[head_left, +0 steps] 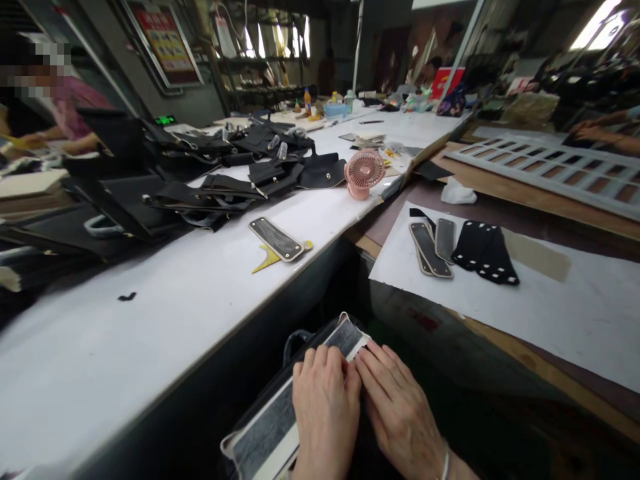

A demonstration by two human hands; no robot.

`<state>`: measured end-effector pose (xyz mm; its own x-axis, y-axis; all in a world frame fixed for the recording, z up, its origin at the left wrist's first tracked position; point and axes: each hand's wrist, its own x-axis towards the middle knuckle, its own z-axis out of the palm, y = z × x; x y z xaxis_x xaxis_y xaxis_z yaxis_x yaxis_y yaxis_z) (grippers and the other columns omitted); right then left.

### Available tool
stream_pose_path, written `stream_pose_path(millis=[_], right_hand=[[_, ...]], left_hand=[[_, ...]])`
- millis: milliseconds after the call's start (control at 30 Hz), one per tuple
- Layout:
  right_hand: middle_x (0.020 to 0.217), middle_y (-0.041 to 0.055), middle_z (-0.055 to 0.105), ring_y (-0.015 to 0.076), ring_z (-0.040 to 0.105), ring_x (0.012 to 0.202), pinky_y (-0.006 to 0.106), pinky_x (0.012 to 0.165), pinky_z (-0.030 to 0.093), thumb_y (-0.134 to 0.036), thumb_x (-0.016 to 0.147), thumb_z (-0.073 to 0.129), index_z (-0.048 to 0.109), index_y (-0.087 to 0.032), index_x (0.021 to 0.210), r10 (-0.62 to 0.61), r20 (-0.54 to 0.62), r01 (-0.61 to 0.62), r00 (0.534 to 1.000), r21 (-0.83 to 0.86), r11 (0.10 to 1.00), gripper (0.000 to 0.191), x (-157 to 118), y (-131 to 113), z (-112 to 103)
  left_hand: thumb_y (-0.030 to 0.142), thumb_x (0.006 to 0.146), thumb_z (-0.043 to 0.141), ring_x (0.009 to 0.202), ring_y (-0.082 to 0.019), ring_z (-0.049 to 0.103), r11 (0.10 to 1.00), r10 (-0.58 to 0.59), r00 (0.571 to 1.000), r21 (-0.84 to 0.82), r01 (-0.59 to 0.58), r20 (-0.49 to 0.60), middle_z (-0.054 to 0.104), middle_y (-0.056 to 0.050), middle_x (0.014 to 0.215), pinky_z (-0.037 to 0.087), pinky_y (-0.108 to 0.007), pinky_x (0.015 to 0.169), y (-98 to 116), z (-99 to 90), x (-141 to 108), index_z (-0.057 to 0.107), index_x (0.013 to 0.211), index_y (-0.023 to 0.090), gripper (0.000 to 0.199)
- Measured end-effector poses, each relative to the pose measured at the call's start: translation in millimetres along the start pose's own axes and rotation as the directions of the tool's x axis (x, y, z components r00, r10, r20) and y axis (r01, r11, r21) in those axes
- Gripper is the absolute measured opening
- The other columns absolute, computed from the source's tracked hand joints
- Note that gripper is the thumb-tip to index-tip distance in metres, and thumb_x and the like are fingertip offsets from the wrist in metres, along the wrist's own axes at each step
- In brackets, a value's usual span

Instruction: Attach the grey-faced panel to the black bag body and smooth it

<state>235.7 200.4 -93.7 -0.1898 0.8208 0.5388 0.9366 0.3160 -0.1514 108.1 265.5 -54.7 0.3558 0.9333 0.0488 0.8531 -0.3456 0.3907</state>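
The long bag panel [265,427] lay low in front of the person, below the edge of the white counter [200,300]. Its face was dark grey and grainy, bordered by off-white strips, and its pale corners curled up. Black material and a loop handle [296,339] showed beside it. The left hand [325,400] arched across the panel, its fingers curled narrow and gripping the right-hand edge. The right hand [400,410] (with a pale bracelet [446,462] at the wrist) pressed its fingertips to that same edge, fingers close together; its thumb was hidden, so whether it pinched could not be told.

Black handbags [220,190] lay heaped along the white counter, some with metal studs; their contents could not be made out. Farther off stood a light-blue basin [336,109], its contents too small to tell, and near it a bottle [307,101] of orange liquid. A pink fan [364,175] stood near the counter's edge, and a studded grey strap piece [276,238] overlapped a yellow triangular tool [267,260]. To the right, similar strap pieces [433,247] rested on white paper [575,313].
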Motion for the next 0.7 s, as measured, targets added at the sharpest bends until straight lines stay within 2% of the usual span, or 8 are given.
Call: stream_pose_path(millis=[167, 233, 333, 500, 700], right_hand=[[0.131, 0.0174, 0.059, 0.0302, 0.041, 0.136, 0.052, 0.111, 0.035, 0.001, 0.091, 0.042, 0.057, 0.000, 0.129, -0.024, 0.014, 0.024, 1.000, 0.010, 1.000, 0.040, 2.7, -0.9, -0.9], [0.132, 0.0177, 0.059, 0.0303, 0.043, 0.134, 0.053, 0.110, 0.036, 0.000, 0.091, 0.043, 0.057, 0.000, 0.128, -0.023, 0.004, 0.023, 1.000, 0.014, 1.000, 0.040, 1.2, -2.0, 0.2], [0.132, 0.0181, 0.057, 0.0291, 0.046, 0.132, 0.051, 0.108, 0.041, 0.000, 0.092, 0.045, 0.057, -0.001, 0.129, -0.016, -0.040, 0.019, 0.999, 0.081, 0.997, 0.039, -1.2, -6.1, 4.5], [0.132, 0.0176, 0.056, 0.0292, 0.046, 0.132, 0.050, 0.107, 0.045, 0.002, 0.091, 0.048, 0.052, -0.003, 0.134, 0.069, -0.076, -0.054, 0.995, 0.190, 0.980, 0.044, -3.8, -21.4, 13.5], [0.130, 0.0211, 0.054, 0.0324, 0.044, 0.132, 0.050, 0.104, 0.044, 0.001, 0.092, 0.039, 0.052, 0.003, 0.131, 0.044, -0.098, -0.023, 0.994, 0.206, 0.978, 0.041, -6.1, -41.7, 16.7]], left_hand=[[0.018, 0.092, 0.051, 0.082, -0.024, 0.054, 0.999, -0.005, 1.000, -0.046, 0.005, 0.003, 0.062, -0.001, 0.081, 0.034, -0.039, 0.074, 0.5, -3.1, -2.5, 0.057, 0.081, 0.022, 0.014], [0.017, 0.092, 0.051, 0.081, -0.024, 0.054, 0.998, 0.013, 1.000, -0.060, -0.014, -0.023, 0.062, 0.000, 0.082, 0.033, -0.039, 0.075, -0.4, -3.7, -6.3, 0.058, 0.084, 0.022, 0.012], [0.015, 0.092, 0.050, 0.078, -0.024, 0.053, 0.997, 0.045, 0.997, -0.052, -0.048, -0.066, 0.060, 0.000, 0.077, 0.033, -0.040, 0.074, -5.7, -2.7, -15.6, 0.057, 0.077, 0.023, 0.018], [0.015, 0.093, 0.049, 0.075, -0.021, 0.054, 0.992, 0.040, 0.995, -0.116, -0.050, -0.090, 0.060, -0.001, 0.077, 0.036, -0.035, 0.070, -20.7, -1.0, -32.0, 0.059, 0.081, 0.022, 0.017], [0.015, 0.092, 0.050, 0.075, -0.020, 0.057, 0.992, 0.053, 0.996, -0.113, -0.061, -0.073, 0.062, 0.000, 0.077, 0.038, -0.034, 0.069, -30.8, -2.2, -40.5, 0.059, 0.082, 0.024, 0.016]])
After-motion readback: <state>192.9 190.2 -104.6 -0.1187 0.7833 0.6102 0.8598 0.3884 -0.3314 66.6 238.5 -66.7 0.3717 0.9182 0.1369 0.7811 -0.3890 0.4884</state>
